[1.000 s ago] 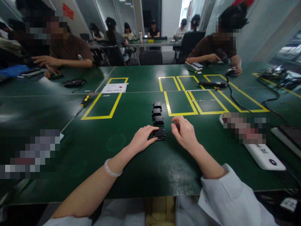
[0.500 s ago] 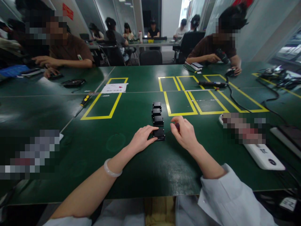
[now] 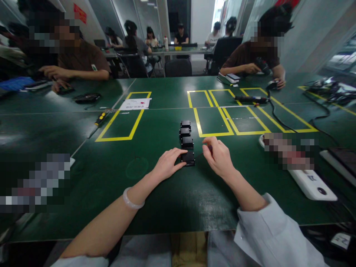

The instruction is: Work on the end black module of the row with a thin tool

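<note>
My left hand (image 3: 167, 163) grips the nearest small black rectangular block (image 3: 189, 157) at its left side, with the thumb at the near corner and the fingers at the far one. The block lies flat on the green table. Just to its right, my right hand (image 3: 218, 157) is closed around a slim screwdriver-like tool with a dark red handle (image 3: 210, 148). Its thin shaft points left toward the block's right edge; whether the tip touches is too small to tell. Beyond the held block, three similar black blocks (image 3: 187, 142) stand in a row.
A yellow-and-black screwdriver (image 3: 100, 118) and a paper sign (image 3: 136, 104) lie to the left. Yellow tape outlines (image 3: 217, 135) mark the table. A black corded tool (image 3: 251, 99), cables (image 3: 325, 92) and a white elongated device (image 3: 317, 181) are at right. Two people work opposite.
Both hands and the blocks stay in place. The tool in my right hand looks slightly turned, with less of its handle showing.
</note>
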### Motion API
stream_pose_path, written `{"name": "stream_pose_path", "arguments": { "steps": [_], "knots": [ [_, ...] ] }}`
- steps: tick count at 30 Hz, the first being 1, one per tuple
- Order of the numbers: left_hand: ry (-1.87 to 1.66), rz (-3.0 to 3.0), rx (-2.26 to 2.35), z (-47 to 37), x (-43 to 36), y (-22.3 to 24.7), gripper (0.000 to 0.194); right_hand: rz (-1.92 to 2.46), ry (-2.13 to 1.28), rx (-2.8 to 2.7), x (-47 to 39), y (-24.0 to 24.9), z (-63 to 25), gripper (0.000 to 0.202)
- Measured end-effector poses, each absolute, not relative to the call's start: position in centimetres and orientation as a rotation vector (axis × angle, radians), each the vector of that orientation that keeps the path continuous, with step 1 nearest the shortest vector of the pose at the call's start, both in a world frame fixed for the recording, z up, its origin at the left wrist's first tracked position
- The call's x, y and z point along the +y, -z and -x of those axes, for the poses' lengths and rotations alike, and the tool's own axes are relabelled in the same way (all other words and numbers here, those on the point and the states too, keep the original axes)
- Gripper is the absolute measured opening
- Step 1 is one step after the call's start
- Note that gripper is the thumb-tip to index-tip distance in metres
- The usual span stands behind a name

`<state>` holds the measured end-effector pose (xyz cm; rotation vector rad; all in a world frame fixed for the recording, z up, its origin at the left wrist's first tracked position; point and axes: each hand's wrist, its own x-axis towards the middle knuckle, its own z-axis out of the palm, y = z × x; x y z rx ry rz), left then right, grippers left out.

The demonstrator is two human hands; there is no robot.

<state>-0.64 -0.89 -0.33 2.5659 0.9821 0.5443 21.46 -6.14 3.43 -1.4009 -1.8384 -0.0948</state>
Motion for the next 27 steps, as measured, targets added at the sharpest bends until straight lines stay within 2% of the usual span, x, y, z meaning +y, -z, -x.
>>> {"name": "stream_pose_path", "arguments": {
  "steps": [27],
  "knots": [
    [-0.535,-2.555,0.988,0.67,-0.94,0.17,0.038,1.395,0.093,-1.848,-6.15,-3.17,-21.47,0.013]
  ]
}}
